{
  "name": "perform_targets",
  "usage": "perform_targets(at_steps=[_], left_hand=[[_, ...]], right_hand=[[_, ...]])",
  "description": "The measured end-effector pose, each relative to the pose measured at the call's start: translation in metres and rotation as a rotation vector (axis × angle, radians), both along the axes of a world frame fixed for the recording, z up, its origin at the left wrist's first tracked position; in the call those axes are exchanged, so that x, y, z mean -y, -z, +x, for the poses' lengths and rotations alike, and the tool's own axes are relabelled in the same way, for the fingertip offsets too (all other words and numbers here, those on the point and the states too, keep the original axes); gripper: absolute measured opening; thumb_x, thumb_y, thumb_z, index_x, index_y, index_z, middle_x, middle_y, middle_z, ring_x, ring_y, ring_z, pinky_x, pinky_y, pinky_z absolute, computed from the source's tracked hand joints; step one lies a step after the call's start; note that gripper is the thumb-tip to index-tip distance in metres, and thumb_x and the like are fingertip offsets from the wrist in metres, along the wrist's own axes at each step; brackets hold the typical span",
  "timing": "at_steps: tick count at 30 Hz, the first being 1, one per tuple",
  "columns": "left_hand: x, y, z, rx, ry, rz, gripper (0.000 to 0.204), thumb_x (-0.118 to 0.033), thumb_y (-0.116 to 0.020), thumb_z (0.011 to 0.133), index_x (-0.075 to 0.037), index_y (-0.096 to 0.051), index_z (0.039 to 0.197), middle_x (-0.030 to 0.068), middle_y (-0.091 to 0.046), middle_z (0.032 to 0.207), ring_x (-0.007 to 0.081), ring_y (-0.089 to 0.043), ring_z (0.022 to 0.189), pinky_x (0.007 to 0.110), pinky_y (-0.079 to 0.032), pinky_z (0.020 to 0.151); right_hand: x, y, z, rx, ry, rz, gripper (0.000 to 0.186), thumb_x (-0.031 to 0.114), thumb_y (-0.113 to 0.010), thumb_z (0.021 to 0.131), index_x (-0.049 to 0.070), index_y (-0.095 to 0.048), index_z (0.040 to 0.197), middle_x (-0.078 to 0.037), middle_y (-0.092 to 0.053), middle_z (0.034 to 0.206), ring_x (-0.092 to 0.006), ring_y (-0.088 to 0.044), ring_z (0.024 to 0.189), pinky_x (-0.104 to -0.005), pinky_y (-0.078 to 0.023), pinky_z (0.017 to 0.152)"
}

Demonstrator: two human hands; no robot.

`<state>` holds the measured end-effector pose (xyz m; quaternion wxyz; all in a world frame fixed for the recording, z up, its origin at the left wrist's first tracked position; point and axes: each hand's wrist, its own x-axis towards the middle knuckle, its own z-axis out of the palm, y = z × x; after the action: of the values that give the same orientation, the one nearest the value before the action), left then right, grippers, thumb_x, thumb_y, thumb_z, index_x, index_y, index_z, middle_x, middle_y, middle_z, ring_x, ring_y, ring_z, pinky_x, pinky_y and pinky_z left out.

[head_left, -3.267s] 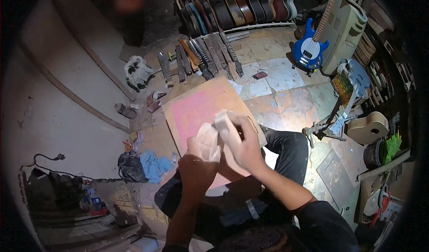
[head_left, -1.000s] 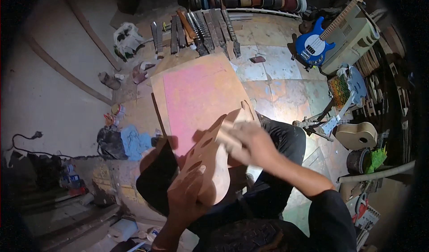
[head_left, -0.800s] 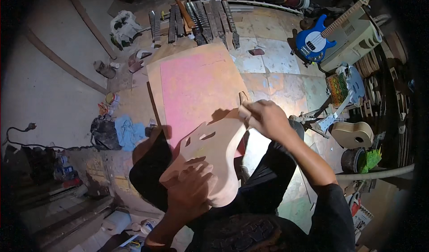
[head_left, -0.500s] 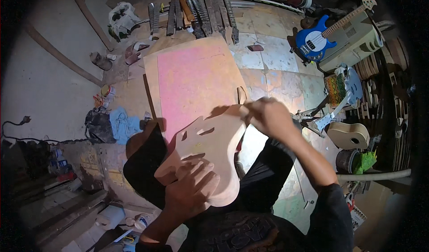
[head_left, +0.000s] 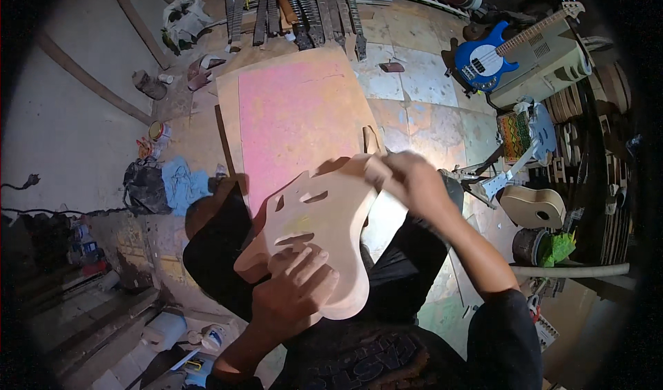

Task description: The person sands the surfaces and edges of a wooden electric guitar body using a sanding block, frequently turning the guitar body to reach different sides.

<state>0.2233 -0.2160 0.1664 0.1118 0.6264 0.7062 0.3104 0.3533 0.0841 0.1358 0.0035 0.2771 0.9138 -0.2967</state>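
An unpainted electric guitar body [head_left: 331,214] with several cut-out slots rests across my lap, its far end over a large board [head_left: 297,127] with a pink patch. My left hand [head_left: 293,290] grips the near left part of the body, fingers on top beside a slot; its thumb is hidden. At the far right edge of the body is my right hand [head_left: 418,186], fingers curled in and blurred by motion. Something pale and tan shows at those fingertips, too smeared to name.
Several guitar necks [head_left: 311,17] lie on the tiled floor beyond the board. A blue bass guitar [head_left: 483,58] stands at the far right, with an acoustic guitar body [head_left: 528,207] nearer. Left of my knees lie a light blue cloth [head_left: 185,186] and a black bag [head_left: 145,186].
The view has shifted slightly. My right hand stays at the body's far right edge, blurred in both frames. My left hand keeps its hold, and the slot beside its fingers shows more fully.
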Motion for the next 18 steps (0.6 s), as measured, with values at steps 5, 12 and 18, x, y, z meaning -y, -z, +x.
perform_targets(at_steps=[5, 12, 18], left_hand=[[-0.002, 0.001, -0.003, 0.084, -0.020, 0.024, 0.048, -0.010, -0.075, 0.078, -0.018, -0.067, 0.125, 0.0167, -0.070, 0.134, 0.0360, -0.070, 0.124, 0.043, -0.062, 0.092], [-0.002, 0.005, -0.004, -0.014, -0.002, -0.067, 0.048, -0.016, -0.077, 0.074, -0.015, -0.070, 0.121, 0.0164, -0.070, 0.135, 0.0380, -0.069, 0.124, 0.048, -0.059, 0.099], [-0.005, 0.000, -0.005, 0.170, -0.016, 0.042, 0.051, -0.018, -0.078, 0.071, -0.015, -0.072, 0.122, 0.0155, -0.071, 0.133, 0.0371, -0.069, 0.125, 0.050, -0.057, 0.102]], right_hand=[[0.052, 0.002, 0.011, -0.398, -0.069, 0.092, 0.043, 0.026, -0.079, 0.084, 0.005, -0.074, 0.121, -0.020, -0.070, 0.106, -0.0389, -0.067, 0.096, -0.0475, -0.054, 0.086], [0.018, 0.050, 0.013, -0.357, 0.119, 0.061, 0.044, 0.025, -0.076, 0.087, -0.001, -0.071, 0.122, -0.022, -0.070, 0.102, -0.0384, -0.066, 0.098, -0.0466, -0.052, 0.088], [0.018, 0.066, 0.020, -0.447, 0.280, -0.075, 0.047, 0.021, -0.080, 0.085, 0.002, -0.071, 0.127, -0.021, -0.070, 0.109, -0.0360, -0.068, 0.102, -0.0466, -0.053, 0.092]])
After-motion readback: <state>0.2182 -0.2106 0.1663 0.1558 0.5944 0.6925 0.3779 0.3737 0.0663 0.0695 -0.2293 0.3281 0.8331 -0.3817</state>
